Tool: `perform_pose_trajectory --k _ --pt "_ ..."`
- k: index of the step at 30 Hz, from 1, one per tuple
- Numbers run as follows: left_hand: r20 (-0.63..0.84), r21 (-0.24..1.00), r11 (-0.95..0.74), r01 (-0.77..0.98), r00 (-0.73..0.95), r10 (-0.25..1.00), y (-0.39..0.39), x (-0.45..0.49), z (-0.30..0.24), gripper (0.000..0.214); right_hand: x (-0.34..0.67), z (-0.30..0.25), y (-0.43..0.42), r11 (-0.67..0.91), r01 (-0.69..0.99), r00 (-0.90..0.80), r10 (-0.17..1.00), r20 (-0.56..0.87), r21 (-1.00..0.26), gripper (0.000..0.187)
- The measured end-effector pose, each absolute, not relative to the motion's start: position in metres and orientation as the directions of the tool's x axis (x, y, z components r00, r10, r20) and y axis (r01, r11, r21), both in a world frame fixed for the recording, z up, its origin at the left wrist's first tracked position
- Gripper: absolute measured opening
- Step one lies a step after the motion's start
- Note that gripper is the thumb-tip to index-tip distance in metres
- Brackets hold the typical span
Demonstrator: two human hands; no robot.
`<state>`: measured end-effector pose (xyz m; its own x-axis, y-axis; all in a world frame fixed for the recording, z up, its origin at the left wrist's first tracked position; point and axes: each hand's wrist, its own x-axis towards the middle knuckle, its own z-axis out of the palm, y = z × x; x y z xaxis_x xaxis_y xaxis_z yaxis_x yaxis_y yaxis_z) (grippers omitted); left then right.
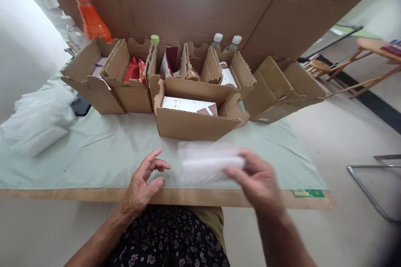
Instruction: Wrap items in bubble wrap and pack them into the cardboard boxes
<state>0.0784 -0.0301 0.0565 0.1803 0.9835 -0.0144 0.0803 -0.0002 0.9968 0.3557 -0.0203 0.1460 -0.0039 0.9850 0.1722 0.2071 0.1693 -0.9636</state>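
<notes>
My right hand (257,181) pinches a clear plastic bag (206,162), blurred by motion, above the near edge of the table. Left of the bag my left hand (144,183) hovers with its fingers loosely curled and apart, holding nothing. Just beyond the bag stands an open cardboard box (196,123) with a white packet (188,105) lying inside it.
Behind it a row of several open cardboard boxes (125,77) holds red and white packets. An orange bottle (90,16) and clear bottles (233,44) stand at the back. A heap of clear bags (34,125) lies at the left. A pale green cloth (109,150) covers the table; wooden chairs (360,64) stand at the right.
</notes>
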Motion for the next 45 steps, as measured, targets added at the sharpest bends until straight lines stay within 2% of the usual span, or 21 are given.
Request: perform_pose_trajectory --k 3,5,6,7,9,11,12,14,16,19,23,25,30,32,33,35,37,39,40,42,45 --pt "-0.012 0.977 -0.008 0.215 0.091 0.996 -0.019 0.079 0.040 0.055 0.383 0.187 0.023 0.336 0.141 0.247 0.899 0.362 -0.931 0.027" --pt "0.024 0.947 -0.043 0.318 0.063 0.998 -0.014 0.084 0.027 0.042 0.396 0.205 0.055 0.335 0.296 0.274 0.867 0.416 -0.894 0.032" --pt "0.071 0.930 -0.091 0.356 0.070 0.995 -0.013 0.086 0.022 0.036 0.400 0.211 0.068 0.279 0.454 0.246 0.874 0.420 -0.846 0.032" --pt "0.130 0.910 -0.153 0.386 0.086 0.988 -0.012 0.088 0.018 0.031 0.402 0.217 0.079 0.186 0.641 0.217 0.887 0.408 -0.745 0.033" --pt "0.252 0.865 -0.281 0.415 0.125 0.960 -0.012 0.091 0.013 0.026 0.399 0.230 0.095 -0.036 0.928 0.176 0.920 0.349 -0.372 0.035" --pt "0.338 0.833 -0.369 0.412 0.149 0.929 -0.011 0.091 0.011 0.024 0.386 0.244 0.104 -0.148 0.989 0.137 0.962 0.234 0.030 0.037" --pt "0.365 0.823 -0.397 0.407 0.157 0.918 -0.010 0.090 0.011 0.024 0.378 0.251 0.109 -0.149 0.974 0.124 0.981 0.146 0.170 0.036" --pt "0.397 0.808 -0.431 0.401 0.169 0.902 -0.008 0.088 0.012 0.024 0.359 0.258 0.120 -0.074 0.943 0.094 0.995 -0.046 0.324 0.032" --pt "0.408 0.799 -0.445 0.404 0.179 0.895 -0.007 0.088 0.012 0.024 0.346 0.255 0.132 0.010 0.931 0.061 0.981 -0.183 0.364 0.028" --pt "0.425 0.787 -0.459 0.412 0.178 0.888 -0.007 0.088 0.012 0.023 0.341 0.242 0.143 0.085 0.940 0.002 0.967 -0.255 0.330 0.029" --pt "0.453 0.766 -0.489 0.416 0.189 0.871 -0.007 0.088 0.012 0.022 0.351 0.235 0.135 0.151 0.976 -0.091 0.935 -0.342 0.154 0.029" --pt "0.459 0.760 -0.495 0.422 0.192 0.868 -0.006 0.088 0.012 0.022 0.354 0.237 0.129 0.164 0.977 -0.104 0.927 -0.360 0.139 0.026" --pt "0.473 0.746 -0.509 0.430 0.196 0.859 -0.007 0.090 0.010 0.021 0.351 0.237 0.133 0.158 0.965 -0.077 0.932 -0.354 0.207 0.025" --pt "0.466 0.749 -0.498 0.438 0.187 0.865 -0.011 0.089 0.010 0.022 0.354 0.238 0.130 0.145 0.973 -0.090 0.955 -0.282 0.179 0.026" --pt "0.454 0.754 -0.477 0.452 0.167 0.875 -0.014 0.088 0.012 0.023 0.359 0.239 0.124 0.124 0.982 -0.094 0.976 -0.197 0.146 0.028" --pt "0.411 0.771 -0.401 0.494 0.094 0.907 -0.017 0.084 0.021 0.027 0.376 0.240 0.103 0.082 0.997 -0.082 0.995 0.056 0.005 0.033" --pt "0.348 0.795 -0.296 0.530 0.002 0.938 -0.014 0.078 0.035 0.037 0.399 0.234 0.074 0.066 0.979 -0.002 0.949 0.315 -0.195 0.032" --pt "0.284 0.827 -0.208 0.521 -0.068 0.956 -0.002 0.074 0.050 0.055 0.420 0.218 0.047 0.060 0.919 0.137 0.878 0.459 -0.389 0.031" --pt "0.260 0.848 -0.184 0.497 -0.087 0.962 0.009 0.074 0.057 0.066 0.427 0.205 0.038 0.062 0.879 0.191 0.863 0.468 -0.474 0.034" --pt "0.221 0.896 -0.168 0.412 -0.083 0.972 0.035 0.078 0.067 0.085 0.429 0.172 0.030 0.091 0.786 0.199 0.900 0.388 -0.612 0.047" --pt "0.174 0.958 -0.177 0.226 0.036 0.984 0.071 0.096 0.072 0.094 0.409 0.126 0.037 0.145 0.633 0.044 0.974 0.222 -0.761 0.063"
